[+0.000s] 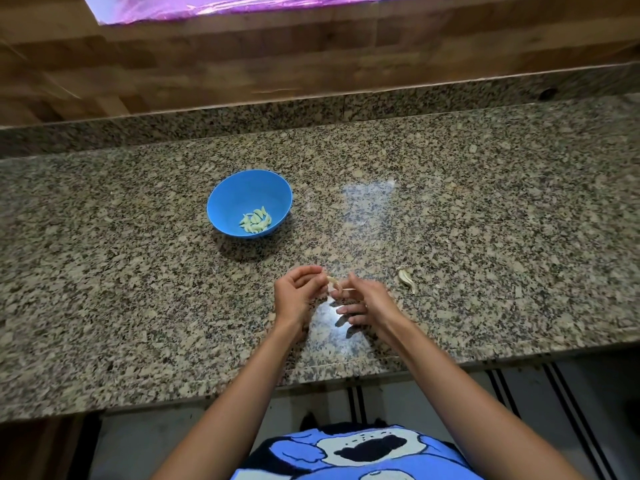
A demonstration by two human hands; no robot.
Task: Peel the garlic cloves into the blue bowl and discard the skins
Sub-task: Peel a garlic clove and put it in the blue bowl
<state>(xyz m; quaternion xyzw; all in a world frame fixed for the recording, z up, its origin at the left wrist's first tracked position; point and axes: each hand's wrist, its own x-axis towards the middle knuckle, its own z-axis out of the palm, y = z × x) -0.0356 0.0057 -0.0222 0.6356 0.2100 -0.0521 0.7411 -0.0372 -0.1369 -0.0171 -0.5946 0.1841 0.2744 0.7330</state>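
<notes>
Pinching one garlic clove (333, 280) between curled fingertips, left hand (297, 295) and right hand (367, 301) meet above the counter (485, 220).

Bowl (249, 202) behind-left of hands (334, 299); unpeeled cloves (407, 279) on counter (485, 202), right

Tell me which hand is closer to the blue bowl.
Left. The left hand is in front of the blue bowl and slightly to its right; the right hand is farther right, beside the garlic piece on the counter.
</notes>
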